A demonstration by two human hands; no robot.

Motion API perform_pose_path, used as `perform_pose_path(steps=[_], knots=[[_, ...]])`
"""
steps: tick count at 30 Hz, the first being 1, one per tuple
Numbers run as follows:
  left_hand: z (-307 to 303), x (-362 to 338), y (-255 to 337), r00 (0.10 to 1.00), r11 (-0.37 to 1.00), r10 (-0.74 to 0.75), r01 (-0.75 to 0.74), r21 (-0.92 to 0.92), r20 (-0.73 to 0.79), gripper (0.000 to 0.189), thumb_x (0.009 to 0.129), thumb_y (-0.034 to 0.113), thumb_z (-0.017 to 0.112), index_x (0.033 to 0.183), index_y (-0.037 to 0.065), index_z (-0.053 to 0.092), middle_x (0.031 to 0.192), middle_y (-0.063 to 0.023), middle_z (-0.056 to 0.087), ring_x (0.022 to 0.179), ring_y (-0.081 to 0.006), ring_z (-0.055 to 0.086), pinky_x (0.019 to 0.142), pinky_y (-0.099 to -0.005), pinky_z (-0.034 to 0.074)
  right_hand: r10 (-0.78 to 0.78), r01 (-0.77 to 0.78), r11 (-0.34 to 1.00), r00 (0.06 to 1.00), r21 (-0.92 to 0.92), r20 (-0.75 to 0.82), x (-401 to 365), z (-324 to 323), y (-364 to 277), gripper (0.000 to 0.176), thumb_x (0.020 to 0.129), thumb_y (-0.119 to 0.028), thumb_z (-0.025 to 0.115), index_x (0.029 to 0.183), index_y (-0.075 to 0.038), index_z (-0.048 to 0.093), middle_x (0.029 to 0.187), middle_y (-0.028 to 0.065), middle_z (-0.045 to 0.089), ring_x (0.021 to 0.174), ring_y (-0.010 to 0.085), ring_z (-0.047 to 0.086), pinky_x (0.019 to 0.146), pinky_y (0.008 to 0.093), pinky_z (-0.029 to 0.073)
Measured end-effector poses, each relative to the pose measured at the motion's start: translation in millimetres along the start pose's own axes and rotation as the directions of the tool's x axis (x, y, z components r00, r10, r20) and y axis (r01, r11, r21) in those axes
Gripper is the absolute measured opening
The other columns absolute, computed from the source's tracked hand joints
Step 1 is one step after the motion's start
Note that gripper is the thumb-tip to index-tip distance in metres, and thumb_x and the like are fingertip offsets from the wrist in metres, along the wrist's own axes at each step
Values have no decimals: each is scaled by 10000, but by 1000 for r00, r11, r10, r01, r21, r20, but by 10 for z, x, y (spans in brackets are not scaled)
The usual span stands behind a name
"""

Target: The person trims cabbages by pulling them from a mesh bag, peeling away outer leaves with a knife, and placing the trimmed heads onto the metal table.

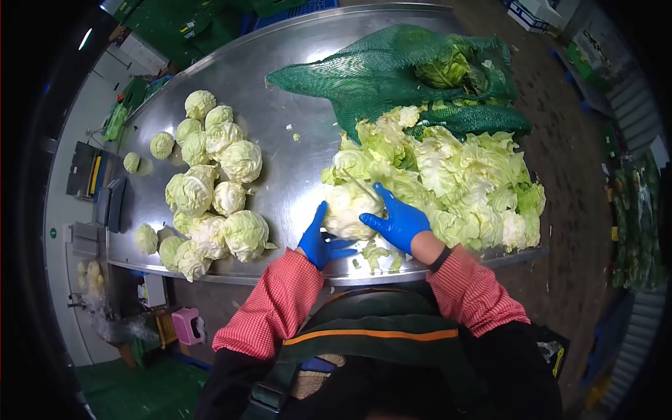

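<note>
A pale, partly peeled cabbage [348, 213] rests on the metal table near its front edge, between my two hands. My left hand [323, 241], in a blue glove, cups its left and lower side, thumb up and fingers stretched along its base. In my right hand [399, 218], also gloved, is a knife [362, 185]. Its thin blade slants up and left across the top of the cabbage; the handle is hidden in the grip. My right thumb reaches onto the cabbage's right side. Small leaf scraps [378, 257] lie just below.
Several trimmed cabbages [241, 162] stand grouped on the left of the steel table [280, 164]. Loose leaves [476, 189] are heaped on the right. Behind them lies a green mesh sack [378, 66] with a leafy cabbage [444, 68] showing inside. The table's front edge runs before my waist.
</note>
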State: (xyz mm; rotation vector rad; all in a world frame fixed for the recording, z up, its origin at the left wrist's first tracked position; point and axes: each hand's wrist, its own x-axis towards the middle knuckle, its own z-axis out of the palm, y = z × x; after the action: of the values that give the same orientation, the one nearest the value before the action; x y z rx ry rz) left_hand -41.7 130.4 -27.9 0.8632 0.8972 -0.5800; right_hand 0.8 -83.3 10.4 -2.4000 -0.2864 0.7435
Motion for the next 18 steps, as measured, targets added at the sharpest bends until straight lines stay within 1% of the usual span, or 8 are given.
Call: perform_pose_path(steps=[2, 3, 4, 6, 7, 11, 14, 18], knots=[[-142, 213, -104, 894, 760, 448, -379, 529, -4, 956, 722, 495, 764, 1425, 43, 300, 1359, -231, 396, 1207, -344, 499, 958, -464, 459, -4, 5, 1000, 998, 24, -59, 128, 108, 157, 836, 850, -653, 499, 1457, -107, 318, 1307, 215, 539, 1142, 369, 562, 958, 417, 444], [-112, 198, -107, 775, 489, 625, -478, 729, 89, 1004, 681, 427, 838, 1423, 22, 297, 1376, -246, 370, 1232, -325, 478, 990, -384, 451, -31, 34, 999, 995, 31, -96, 155, 119, 205, 829, 851, -652, 498, 1452, -105, 328, 1304, 214, 541, 1141, 369, 563, 958, 415, 443], [-106, 164, -91, 507, 60, 780, -642, 764, 366, 1121, 588, 363, 896, 1442, 17, 257, 1416, -241, 326, 1325, -334, 365, 1075, -420, 361, -54, 59, 998, 990, 38, -133, 170, 127, 247, 824, 852, -651, 496, 1446, -104, 339, 1301, 214, 544, 1139, 369, 564, 958, 413, 443], [0, 180, -7, 415, -122, 599, -798, 590, 685, 1180, 558, 340, 901, 1469, 40, 215, 1414, -245, 315, 1356, -369, 298, 1108, -439, 310, -14, 20, 999, 994, 51, -108, 192, 108, 289, 776, 857, -648, 488, 1412, -113, 399, 1274, 213, 563, 1134, 370, 566, 953, 418, 443], [50, 205, 13, 354, -296, 584, -745, 598, 730, 1187, 548, 349, 897, 1480, 66, 219, 1380, -257, 341, 1318, -409, 342, 1096, -446, 329, 6, -1, 998, 996, 59, -91, 218, 73, 290, 761, 861, -644, 485, 1405, -117, 410, 1269, 214, 566, 1133, 372, 566, 952, 419, 444], [282, 147, 129, 509, -235, 572, -650, 723, 644, 1153, 563, 483, 857, 1466, 66, 275, 1330, -279, 391, 1235, -422, 440, 1042, -441, 391, -39, 54, 998, 953, 40, -299, 155, 60, 375, 506, 946, -480, 422, 1280, -115, 529, 1197, 201, 603, 1043, 377, 597, 893, 432, 472], [552, 96, 137, 670, -80, 629, -450, 890, 395, 1171, 563, 577, 822, 1455, 42, 282, 1294, -294, 420, 1190, -414, 491, 997, -428, 432, -115, 58, 989, 878, -136, -465, -115, 58, 455, 322, 969, -334, 425, 1103, -98, 599, 1041, 161, 642, 846, 358, 635, 739, 448, 512], [873, 39, 227, 716, -199, 586, -328, 923, 381, 1183, 551, 636, 798, 1427, 13, 304, 1258, -299, 442, 1133, -407, 533, 928, -426, 479, -183, 34, 957, 840, -287, -511, -399, 199, 472, 217, 944, -267, 473, 937, -85, 591, 844, 125, 640, 672, 334, 635, 581, 450, 514]])
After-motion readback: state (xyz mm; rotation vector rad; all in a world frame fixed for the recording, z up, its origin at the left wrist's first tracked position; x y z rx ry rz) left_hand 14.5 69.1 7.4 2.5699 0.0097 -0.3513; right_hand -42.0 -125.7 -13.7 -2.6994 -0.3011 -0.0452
